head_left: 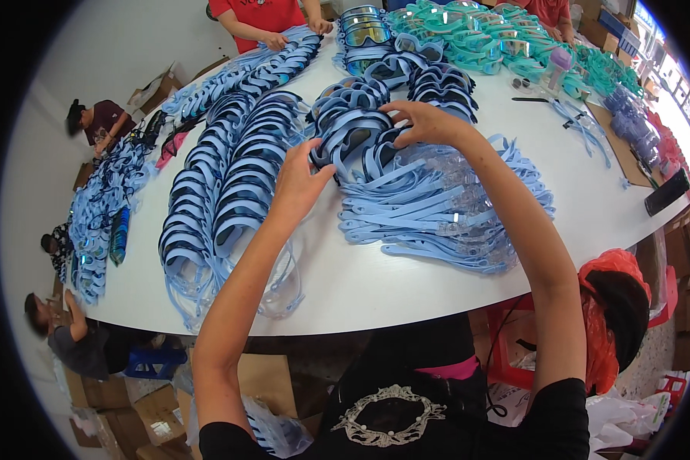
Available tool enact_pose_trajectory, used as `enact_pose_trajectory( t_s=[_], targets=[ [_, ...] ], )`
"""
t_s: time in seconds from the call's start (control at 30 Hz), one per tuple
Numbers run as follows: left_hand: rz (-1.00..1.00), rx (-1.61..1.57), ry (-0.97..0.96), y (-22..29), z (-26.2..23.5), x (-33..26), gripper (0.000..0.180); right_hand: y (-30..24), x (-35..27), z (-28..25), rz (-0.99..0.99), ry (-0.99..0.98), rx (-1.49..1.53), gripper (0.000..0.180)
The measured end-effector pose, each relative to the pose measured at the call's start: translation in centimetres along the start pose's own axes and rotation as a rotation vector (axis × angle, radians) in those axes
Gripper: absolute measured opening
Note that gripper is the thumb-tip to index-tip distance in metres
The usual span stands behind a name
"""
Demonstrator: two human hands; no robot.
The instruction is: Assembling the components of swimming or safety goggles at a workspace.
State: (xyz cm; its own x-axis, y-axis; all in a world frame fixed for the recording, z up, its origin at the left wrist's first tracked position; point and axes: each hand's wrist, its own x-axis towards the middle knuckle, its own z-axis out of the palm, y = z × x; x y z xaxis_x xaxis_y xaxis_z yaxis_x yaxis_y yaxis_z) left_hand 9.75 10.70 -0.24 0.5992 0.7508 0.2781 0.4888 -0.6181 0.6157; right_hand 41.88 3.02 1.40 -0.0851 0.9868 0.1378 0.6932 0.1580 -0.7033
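Note:
Light-blue swim goggles [350, 139] with dark lenses sit between my two hands, at the near end of a nested row of similar goggles. My left hand [300, 182] grips their left edge between thumb and fingers. My right hand [425, 124] reaches over from the right, its curved fingers on the goggles' right side; the exact contact is partly hidden. Just below lies a thick pile of light-blue straps with clear plastic parts [437, 203]. Left of my left hand, two long rows of nested blue goggles [245, 176] run along the table.
The white table [360, 295] curves around in front of me. Green goggles [468, 34] are heaped at the far side, near a bottle [557, 65]. A black cylinder [667, 192] stands at the right edge. Other people work around the table, one in a red shirt [261, 19].

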Motion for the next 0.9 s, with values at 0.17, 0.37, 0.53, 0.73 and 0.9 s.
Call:
enact_pose_trajectory(
  t_s=[0.17, 0.37, 0.53, 0.73, 0.9],
  targets=[
    [0.188, 0.112, 0.171, 1.7, -1.5, -3.1, 0.054, -1.0, -1.9, -0.9, 0.121, 0.207, -0.082, 0.061],
    [0.214, -0.202, 0.058, 4.3, -1.6, -3.4, 0.046, 0.0, -4.9, -2.1, 0.233, 0.213, -0.048, 0.033],
    [0.204, -0.533, -0.046, 4.4, 0.1, -0.1, 0.041, -1.3, -4.6, -1.0, 0.119, 0.221, -0.17, 0.029],
    [0.337, -0.528, -0.007, 7.5, 2.5, 2.1, 0.033, 1.7, -5.0, -1.3, 0.06, 0.228, -0.214, 0.027],
    [0.327, -0.488, 0.017, 8.0, 1.8, 1.8, 0.041, -6.2, -7.2, -0.4, -0.158, 0.479, -0.53, 0.019]
  ],
)
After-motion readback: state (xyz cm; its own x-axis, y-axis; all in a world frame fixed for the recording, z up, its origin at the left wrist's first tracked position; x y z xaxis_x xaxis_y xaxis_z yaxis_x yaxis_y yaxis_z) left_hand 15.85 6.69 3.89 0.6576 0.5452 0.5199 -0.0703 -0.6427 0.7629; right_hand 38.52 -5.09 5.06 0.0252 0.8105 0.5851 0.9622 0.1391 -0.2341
